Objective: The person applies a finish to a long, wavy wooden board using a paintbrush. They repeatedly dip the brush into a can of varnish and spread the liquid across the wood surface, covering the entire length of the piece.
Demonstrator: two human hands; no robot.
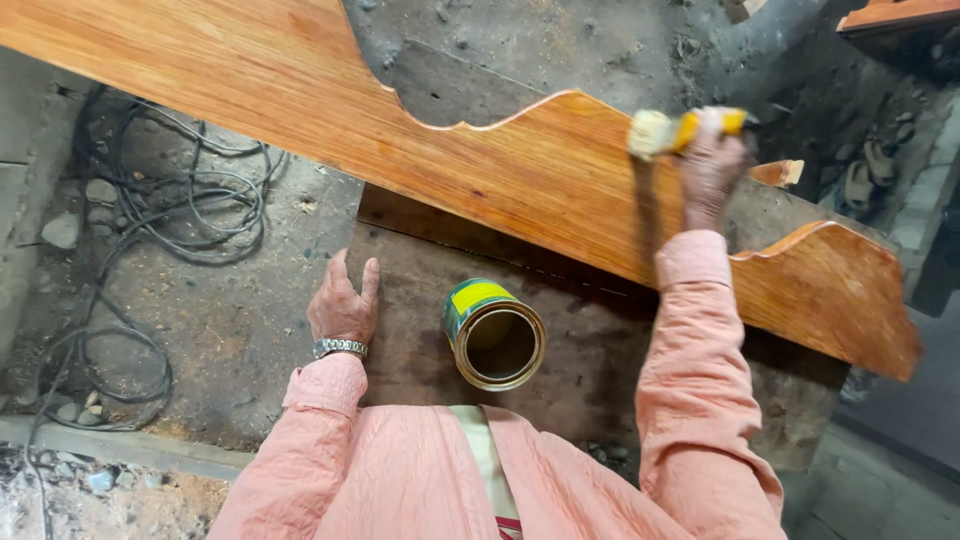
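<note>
On the dark board [420, 300], a green-yellow labelled tin [493, 333] stands beside the flat, open left hand [343, 305]; the right hand [712, 165] grips a brush [680, 130].

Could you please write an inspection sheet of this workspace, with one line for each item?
Surface: a dark worn board serves as the work top; it is stained and dusty.
Job's things: a long glossy wooden panel with scalloped edge lies across the board; an open tin can stands below it; a yellow-handled brush rests on the panel.
Clutter: small stones and debris on the ground at left.
Grippers: left hand lies flat on the board's edge; right hand grips the brush.
Cables: a black cable lies in loose coils on the ground at left.
Surroundings: a dusty concrete floor; another wooden piece at top right.
</note>
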